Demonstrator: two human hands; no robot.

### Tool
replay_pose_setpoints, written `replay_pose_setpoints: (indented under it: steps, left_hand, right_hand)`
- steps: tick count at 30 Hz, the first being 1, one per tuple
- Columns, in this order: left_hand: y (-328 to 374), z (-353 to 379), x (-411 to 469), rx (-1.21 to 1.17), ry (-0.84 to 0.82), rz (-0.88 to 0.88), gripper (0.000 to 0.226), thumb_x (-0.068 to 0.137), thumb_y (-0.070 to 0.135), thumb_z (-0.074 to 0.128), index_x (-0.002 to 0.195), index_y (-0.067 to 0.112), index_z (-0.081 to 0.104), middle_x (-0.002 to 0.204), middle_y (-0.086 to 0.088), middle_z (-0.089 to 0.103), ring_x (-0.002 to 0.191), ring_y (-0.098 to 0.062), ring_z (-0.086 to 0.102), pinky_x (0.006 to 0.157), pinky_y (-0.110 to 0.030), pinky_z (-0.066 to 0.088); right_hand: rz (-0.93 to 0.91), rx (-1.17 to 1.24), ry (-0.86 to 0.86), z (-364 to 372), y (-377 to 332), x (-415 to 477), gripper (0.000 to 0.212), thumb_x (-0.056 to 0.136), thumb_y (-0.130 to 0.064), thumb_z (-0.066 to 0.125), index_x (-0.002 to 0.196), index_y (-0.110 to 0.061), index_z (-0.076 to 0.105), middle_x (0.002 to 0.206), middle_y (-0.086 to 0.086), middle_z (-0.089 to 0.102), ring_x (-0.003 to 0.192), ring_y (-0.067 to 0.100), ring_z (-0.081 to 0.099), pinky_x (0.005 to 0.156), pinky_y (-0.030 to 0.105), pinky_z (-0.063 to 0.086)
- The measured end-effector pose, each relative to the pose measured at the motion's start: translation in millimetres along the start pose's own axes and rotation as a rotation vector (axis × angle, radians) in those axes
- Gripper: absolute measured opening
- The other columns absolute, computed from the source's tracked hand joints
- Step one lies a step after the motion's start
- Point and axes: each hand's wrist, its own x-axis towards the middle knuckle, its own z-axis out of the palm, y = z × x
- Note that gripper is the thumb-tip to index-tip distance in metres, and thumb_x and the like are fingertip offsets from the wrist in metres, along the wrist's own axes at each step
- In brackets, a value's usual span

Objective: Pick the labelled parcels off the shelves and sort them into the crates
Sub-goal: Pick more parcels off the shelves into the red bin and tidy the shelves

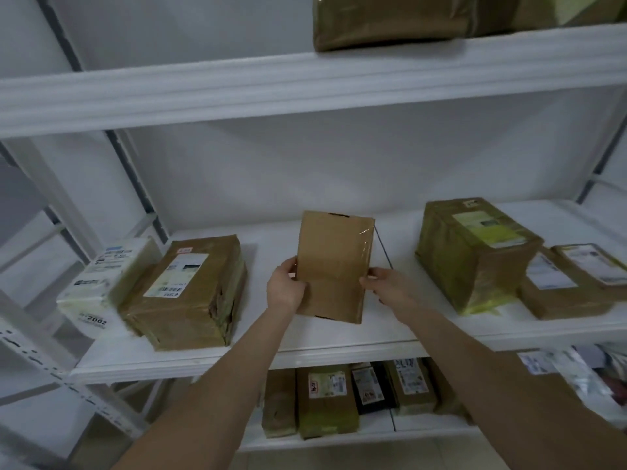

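1. One flat brown parcel point(334, 266) is held upright over the middle shelf point(339, 337) of a white rack, plain side toward the camera; no label is seen on this face.
2. Its left edge is gripped by the left hand point(286, 286), thumb on the front and the fingers curled behind it.
3. Its right edge is pinched by the right hand point(385, 283), whose fingers are closed loosely around the lower corner.
4. Two parcels are seen on the middle shelf to the left: a white labelled packet point(101, 283) and, touching it, a taped brown box point(190, 290) with one white label.
5. Three are counted to the right: a tall taped box point(475, 252), and a flat parcel point(563, 293) with a smaller one point(593, 269) lying on it.
6. On the lower shelf point(407, 432), at least five parcels point(327, 398) are stood on edge in a row; further items at far right are too blurred to count.
7. One brown parcel point(390, 22) is clearly seen on the top shelf point(237, 89).
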Motion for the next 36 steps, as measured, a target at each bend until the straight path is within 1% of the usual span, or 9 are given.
replay_pose_setpoints:
  steps: [3,5,7,10,14,19,27,31,36]
  left_hand:
    - [16,3,-4,-0.079,0.011,-0.043,0.040,0.094,0.005,0.049,0.133,0.010,0.055,0.127,-0.008,0.062,0.112,-0.026,0.058,0.101,-0.039,0.045]
    - [27,2,-7,-0.278,-0.041,-0.128,0.034,0.098,0.008,0.042,0.129,0.008,0.058,0.112,-0.010,0.066,0.095,-0.027,0.063,0.089,-0.039,0.053]
    - [39,-1,-12,-0.512,-0.102,-0.253,0.031,0.100,0.013,0.037,0.119,0.004,0.059,0.091,-0.009,0.064,0.072,-0.023,0.060,0.068,-0.035,0.055]
    - [45,-9,-14,-0.651,-0.184,-0.372,0.032,0.102,0.029,0.037,0.102,0.004,0.057,0.092,-0.013,0.061,0.074,-0.027,0.061,0.071,-0.038,0.055]
    - [37,-12,-16,-0.556,-0.299,-0.356,0.027,0.094,0.027,0.056,0.105,0.004,0.064,0.098,-0.012,0.067,0.077,-0.020,0.061,0.069,-0.027,0.051]
    - [31,-11,-23,-0.524,-0.288,-0.271,0.047,0.088,-0.007,0.054,0.134,0.005,0.050,0.099,-0.011,0.069,0.083,-0.020,0.066,0.071,-0.024,0.056]
    - [28,-11,-23,-0.432,-0.272,-0.244,0.055,0.089,-0.007,0.057,0.140,0.007,0.042,0.115,-0.009,0.065,0.093,-0.023,0.065,0.081,-0.033,0.052]
    - [25,-5,-24,-0.348,-0.239,-0.246,0.053,0.088,-0.007,0.059,0.137,0.007,0.047,0.125,-0.009,0.062,0.099,-0.023,0.063,0.084,-0.037,0.052]
    - [18,7,-23,-0.253,-0.132,-0.239,0.052,0.089,-0.009,0.055,0.138,0.007,0.047,0.126,-0.012,0.061,0.106,-0.029,0.063,0.087,-0.042,0.055]
  right_hand:
    - [-0.046,0.019,0.012,-18,-1,-2,0.048,0.090,-0.014,0.066,0.135,-0.008,0.052,0.132,0.011,0.057,0.114,0.021,0.053,0.097,0.026,0.037]
    - [-0.058,0.024,-0.001,-29,-2,-5,0.048,0.090,-0.011,0.064,0.136,-0.009,0.051,0.126,0.011,0.060,0.106,0.018,0.054,0.095,0.025,0.038]
    - [-0.053,0.044,-0.014,-38,-2,-7,0.046,0.091,-0.005,0.056,0.136,-0.012,0.052,0.114,0.010,0.063,0.092,0.013,0.056,0.081,0.021,0.042]
    - [0.000,0.173,0.008,-44,-3,-9,0.039,0.090,-0.012,0.049,0.126,-0.021,0.062,0.094,0.006,0.067,0.070,0.010,0.050,0.058,0.021,0.035]
    - [0.026,0.287,-0.027,-49,-5,-14,0.027,0.093,-0.038,0.056,0.114,-0.025,0.066,0.101,0.004,0.071,0.087,0.019,0.062,0.071,0.030,0.044]
    - [-0.019,0.219,-0.048,-49,-3,-15,0.035,0.090,-0.017,0.064,0.123,-0.030,0.062,0.104,0.001,0.071,0.084,0.017,0.066,0.086,0.035,0.050]
    - [-0.003,0.225,0.008,-41,-1,-9,0.047,0.090,-0.008,0.062,0.135,-0.018,0.052,0.102,0.003,0.064,0.097,0.023,0.065,0.093,0.037,0.053]
    - [-0.050,0.144,0.018,-38,-3,-14,0.038,0.092,-0.003,0.057,0.129,-0.010,0.058,0.099,0.005,0.068,0.099,0.025,0.064,0.090,0.034,0.053]
    - [-0.115,-0.005,0.019,-30,-5,-17,0.040,0.090,0.000,0.055,0.126,-0.016,0.060,0.095,0.000,0.062,0.075,0.004,0.054,0.060,0.016,0.040]
